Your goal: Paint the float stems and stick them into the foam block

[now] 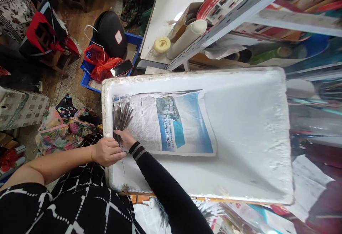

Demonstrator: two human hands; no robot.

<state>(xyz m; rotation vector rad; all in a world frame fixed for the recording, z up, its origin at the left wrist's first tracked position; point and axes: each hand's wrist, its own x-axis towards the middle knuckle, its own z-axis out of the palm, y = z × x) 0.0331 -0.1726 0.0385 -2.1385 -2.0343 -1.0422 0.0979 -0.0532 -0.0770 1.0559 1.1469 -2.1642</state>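
Observation:
A bundle of thin dark grey sticks (121, 114) fans out at the left end of a white foam box (251, 120). My right hand (125, 138), in a black sleeve with a striped cuff, is closed around the lower part of the bundle. Just below and to its left, my bare-armed left hand (109, 151) is curled shut over the box's near-left rim. Its fingers hide what they hold; one thin dark strand (123, 168) hangs below them. A printed newspaper sheet (173, 123) lies in the box, partly under the sticks.
Behind the box stand a white table (149, 31) and a perforated metal shelf post (235, 16). A capped jar (161, 45) and a white roll (187, 38) are there. A blue crate (87, 79) with a black case (110, 34) sits back left. Floral cloth (66, 123) lies left.

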